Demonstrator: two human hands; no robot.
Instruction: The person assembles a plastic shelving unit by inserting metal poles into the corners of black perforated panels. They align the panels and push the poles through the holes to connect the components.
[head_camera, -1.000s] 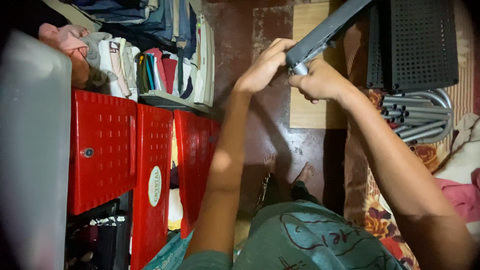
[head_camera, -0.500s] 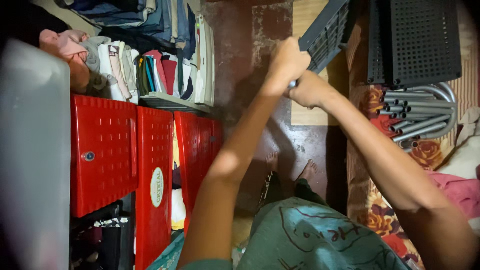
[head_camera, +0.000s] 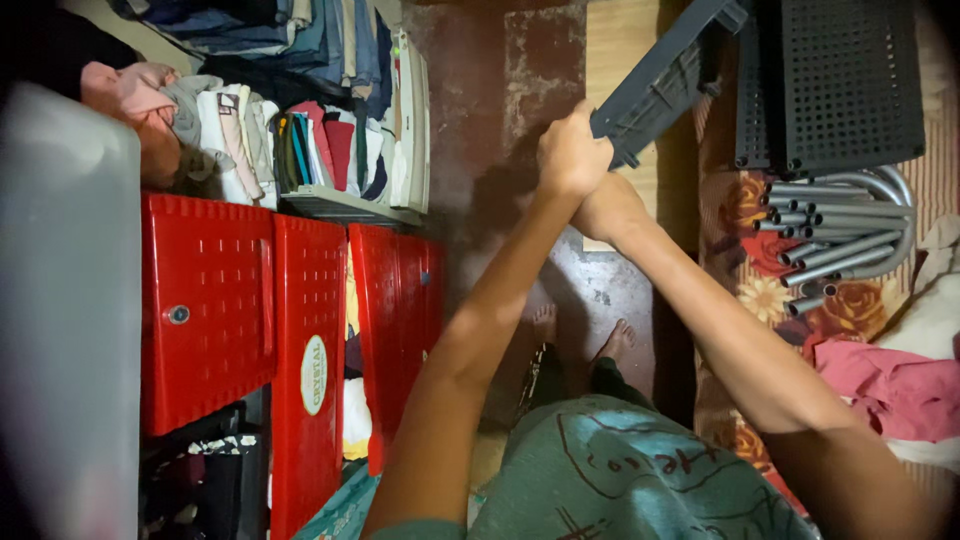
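Running from left to right, a pale blurred surface (head_camera: 60, 330) is seen first, then red plastic drawers (head_camera: 270, 330) with folded clothes (head_camera: 290, 140) stacked above them. At centre, the left hand (head_camera: 572, 152) and right hand (head_camera: 612, 208) are closed together around the lower end of a dark grey slatted panel (head_camera: 665, 75), which is held raised above the floor. Compared with a second earlier, the panel has been tipped steeper and drawn nearer the body. Which fingers bear the load cannot be told. Perforated dark panels (head_camera: 850, 80) and grey metal tubes (head_camera: 840, 235) lie at right on a floral mat (head_camera: 745, 215).
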